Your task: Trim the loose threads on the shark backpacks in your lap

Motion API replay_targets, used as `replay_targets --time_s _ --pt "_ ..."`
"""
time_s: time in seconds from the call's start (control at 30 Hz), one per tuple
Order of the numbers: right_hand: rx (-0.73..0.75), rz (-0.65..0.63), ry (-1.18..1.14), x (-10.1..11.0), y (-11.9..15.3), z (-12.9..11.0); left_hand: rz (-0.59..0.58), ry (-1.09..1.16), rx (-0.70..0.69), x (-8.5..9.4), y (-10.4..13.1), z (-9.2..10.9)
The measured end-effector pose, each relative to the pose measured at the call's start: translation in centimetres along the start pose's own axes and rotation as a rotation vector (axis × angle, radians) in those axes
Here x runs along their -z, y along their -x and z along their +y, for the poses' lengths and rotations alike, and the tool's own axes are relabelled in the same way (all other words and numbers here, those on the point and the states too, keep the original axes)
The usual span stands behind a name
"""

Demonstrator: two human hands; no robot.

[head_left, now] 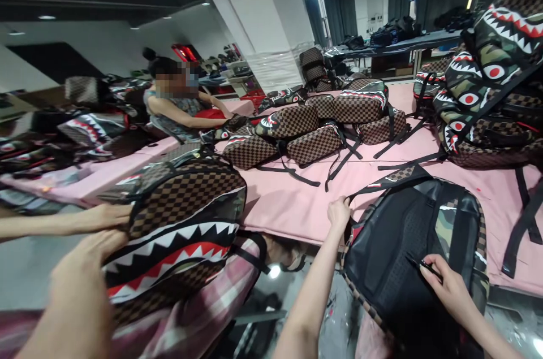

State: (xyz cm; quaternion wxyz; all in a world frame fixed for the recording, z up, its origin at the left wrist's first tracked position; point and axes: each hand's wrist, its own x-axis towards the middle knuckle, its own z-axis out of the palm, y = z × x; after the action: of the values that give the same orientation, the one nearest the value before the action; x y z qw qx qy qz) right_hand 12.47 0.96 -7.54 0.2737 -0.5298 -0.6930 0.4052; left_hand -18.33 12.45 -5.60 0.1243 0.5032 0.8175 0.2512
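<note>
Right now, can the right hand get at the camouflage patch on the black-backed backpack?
Probably yes: the right hand is just below the camouflage patch in view, and nothing visible lies between them. It holds a slim dark tool, which might hinder a grasp.

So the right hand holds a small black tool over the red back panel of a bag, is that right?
No: the bag's back panel is black, not red. The head view shows it, with the right hand holding the small black tool over it.
</note>
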Motion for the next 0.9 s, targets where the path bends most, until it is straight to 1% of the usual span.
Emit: replay_targets --time_s 0.1,0.17,0.2,0.23,0.27,0.3,0.33,0.4,0.5,0.6,0.67,0.73,0.83,0.9 --pt "-0.058 0.03 -0.138 0.2 0.2 0.7 -0.079 0.004 -0.191 0.3 0.5 0.6" --pt "-0.11 0.081 -0.263 0.5 0.3 1.5 -0.137 0.014 -0.345 1.2 1.4 1.1" --pt "-0.123 0.122 -0.318 0.7 0.4 2.0 -0.146 -0.001 -0.422 1.7 2.0 1.3" --pt "-0.129 0.178 -0.362 1.0 0.4 2.4 -0.143 -0.028 -0.495 2.1 2.8 1.4" --pt "-0.135 0.243 -0.393 1.4 0.3 2.8 -0.095 -0.098 -0.584 2.6 3.8 1.4" --pt "-0.151 0.308 -0.419 1.9 0.3 3.2 -0.053 -0.176 -0.642 2.9 4.8 1.3" --pt "-0.181 0.365 -0.446 2.5 0.3 3.6 -0.036 -0.229 -0.679 3.1 5.9 1.1" --pt "-0.265 0.437 -0.509 3.7 0.4 4.3 -0.038 -0.242 -0.719 3.1 8.2 0.7" --pt "-0.359 0.446 -0.574 5.3 0.8 5.5 -0.066 -0.101 -0.673 2.8 10.9 0.4" --pt "-0.403 0.433 -0.601 6.2 1.4 6.7 -0.094 0.057 -0.544 2.9 12.3 0.5" --pt "-0.428 0.433 -0.621 6.4 1.9 7.0 -0.145 0.155 -0.445 3.3 12.6 0.3" --pt "-0.463 0.436 -0.625 6.3 2.2 7.0 -0.171 0.231 -0.359 4.0 12.6 -0.3" --pt "-0.506 0.426 -0.582 6.2 2.7 6.7 -0.142 0.293 -0.312 4.5 12.2 -1.8" --pt "-0.512 0.395 -0.498 6.1 2.9 6.6 -0.123 0.36 -0.272 4.5 11.8 -2.7"
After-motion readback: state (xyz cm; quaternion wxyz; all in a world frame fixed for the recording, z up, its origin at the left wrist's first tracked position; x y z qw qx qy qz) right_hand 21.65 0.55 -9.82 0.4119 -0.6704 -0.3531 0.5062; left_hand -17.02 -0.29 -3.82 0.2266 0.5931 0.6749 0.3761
